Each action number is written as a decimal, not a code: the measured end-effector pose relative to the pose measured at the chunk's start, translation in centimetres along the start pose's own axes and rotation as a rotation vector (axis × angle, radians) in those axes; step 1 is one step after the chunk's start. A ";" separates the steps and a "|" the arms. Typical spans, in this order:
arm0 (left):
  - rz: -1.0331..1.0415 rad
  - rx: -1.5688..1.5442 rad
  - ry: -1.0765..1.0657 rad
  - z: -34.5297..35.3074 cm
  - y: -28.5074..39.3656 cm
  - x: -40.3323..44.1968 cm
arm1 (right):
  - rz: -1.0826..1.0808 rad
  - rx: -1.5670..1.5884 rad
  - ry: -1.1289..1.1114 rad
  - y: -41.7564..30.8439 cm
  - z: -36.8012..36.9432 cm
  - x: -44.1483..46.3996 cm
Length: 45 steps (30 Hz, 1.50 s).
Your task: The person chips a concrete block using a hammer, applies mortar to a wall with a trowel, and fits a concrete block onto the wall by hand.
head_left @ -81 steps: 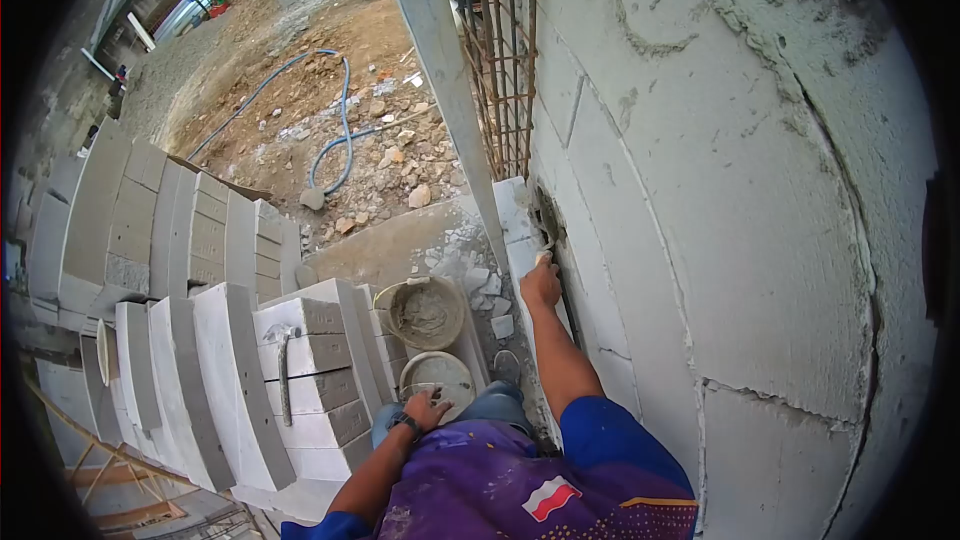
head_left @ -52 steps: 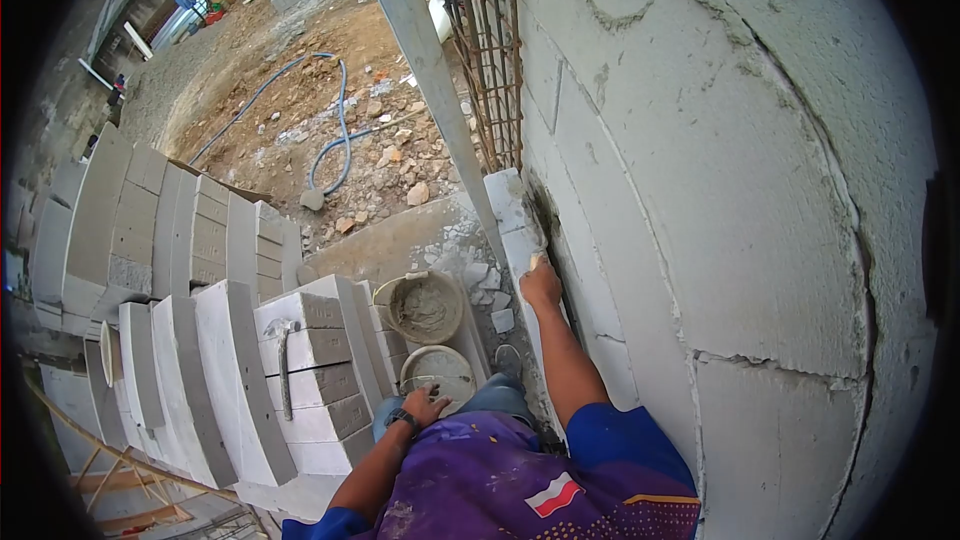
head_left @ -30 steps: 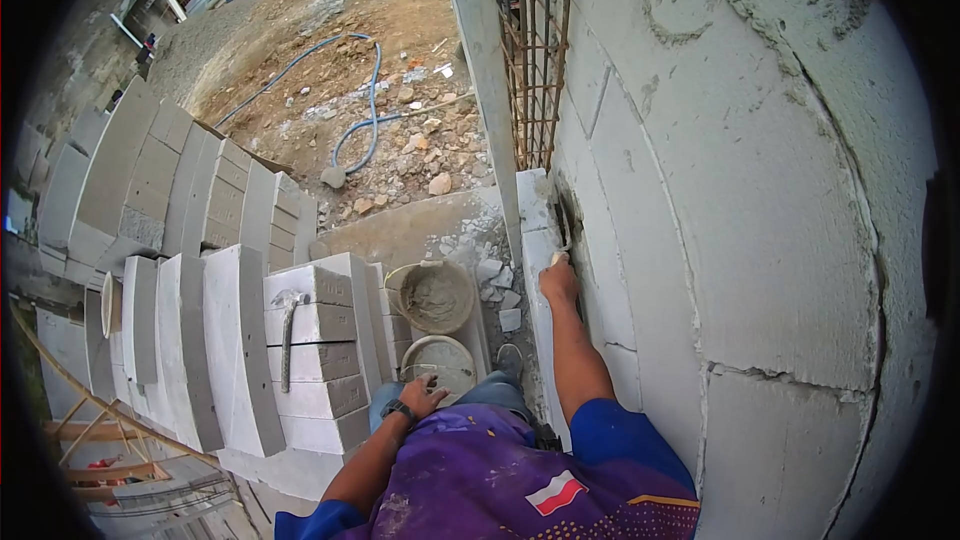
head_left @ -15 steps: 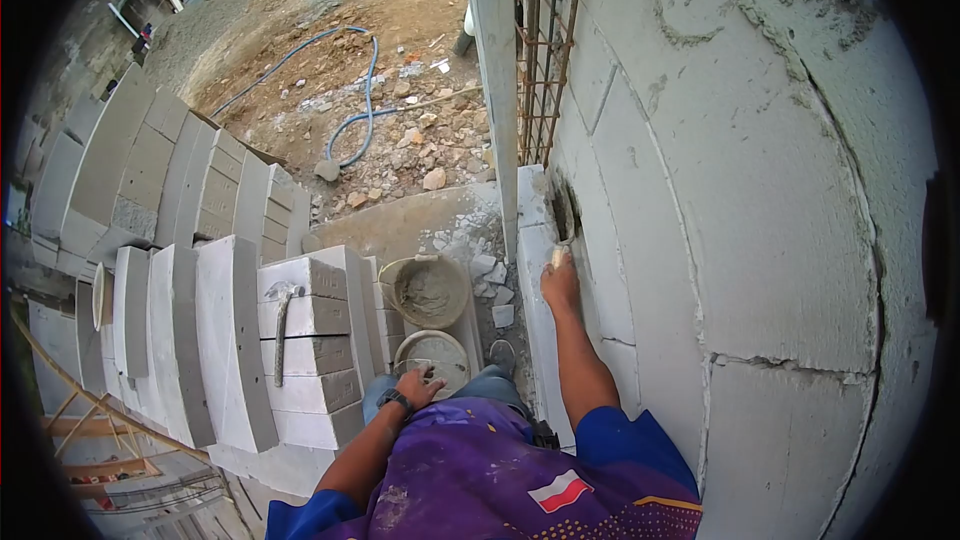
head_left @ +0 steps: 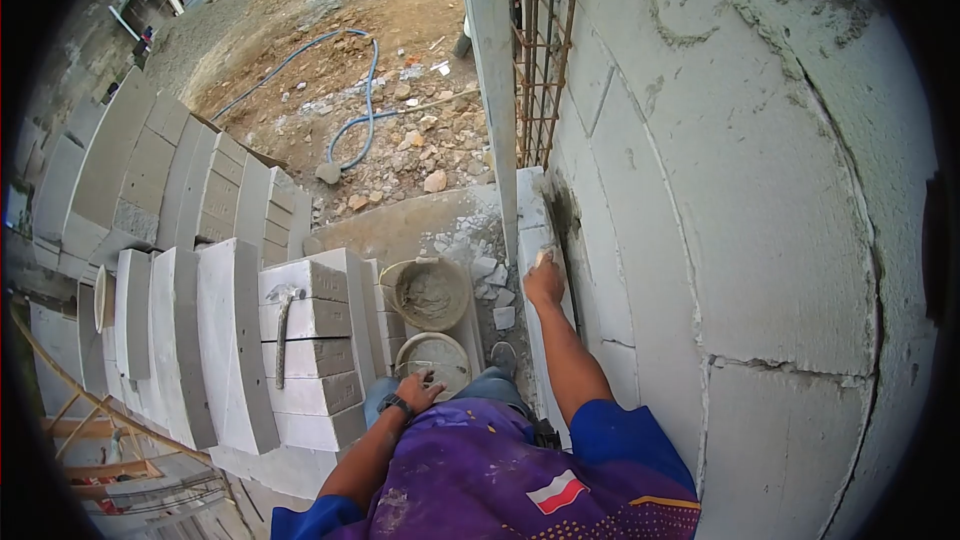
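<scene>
My right hand (head_left: pixel 543 280) is closed round the pale handle of a trowel (head_left: pixel 556 230), whose dark blade lies against the foot of the block wall (head_left: pixel 780 250). Below it runs a row of light blocks (head_left: pixel 535 210) along the wall base, with wet mortar in the gap between. My left hand (head_left: pixel 420 390) rests near my thigh with its fingers apart and nothing in it. Just beyond that hand is a round container (head_left: pixel 438 352) of greyish contents, and past it a bucket of mortar (head_left: pixel 431 294).
Stacked blocks (head_left: pixel 230 340) fill the left side, with a hammer (head_left: pixel 283 335) on top. A metal post (head_left: pixel 490 70) and a rebar cage (head_left: pixel 545 60) stand ahead. A blue hose (head_left: pixel 371 90) crosses the rubble. Broken block pieces (head_left: pixel 503 317) lie beside the bucket.
My right hand with the trowel has shifted slightly left, off the mortared gap towards the row of blocks. My left hand stays near my thigh.
</scene>
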State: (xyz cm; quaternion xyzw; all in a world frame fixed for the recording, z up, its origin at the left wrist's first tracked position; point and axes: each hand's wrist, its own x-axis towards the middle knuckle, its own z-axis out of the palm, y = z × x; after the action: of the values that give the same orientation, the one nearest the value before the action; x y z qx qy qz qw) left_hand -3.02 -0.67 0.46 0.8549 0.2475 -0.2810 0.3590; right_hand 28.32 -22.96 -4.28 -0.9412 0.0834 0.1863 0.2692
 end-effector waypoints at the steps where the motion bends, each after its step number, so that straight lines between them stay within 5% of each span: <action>1: -0.021 0.001 -0.020 -0.2 0.2 -0.2 | -0.004 0.022 0.002 0.0 0.1 0.1; 6: -0.047 0.007 -0.028 0.7 -0.8 0.5 | 0.152 0.155 -0.008 0.8 -1.7 2.4; 20: -0.034 0.010 -0.025 0.4 -0.2 1.0 | -0.029 0.006 0.000 -0.9 -0.2 -2.1; 27: -0.050 -0.034 -0.025 -0.4 0.5 -0.1 | 0.054 0.248 0.100 -1.9 -3.7 1.2; 30: -0.059 -0.016 -0.052 -0.4 0.6 0.2 | -0.092 0.193 0.138 -1.6 -3.2 1.6; 45: -0.042 0.040 -0.046 -0.1 0.4 0.7 | -0.062 0.250 -0.124 -2.7 0.5 -2.1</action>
State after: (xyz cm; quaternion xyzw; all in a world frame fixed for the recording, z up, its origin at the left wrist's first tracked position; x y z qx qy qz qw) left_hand -2.23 -0.71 0.27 0.8498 0.2513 -0.3131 0.3415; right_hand 26.94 -20.28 -2.59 -0.8892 0.0598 0.2240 0.3944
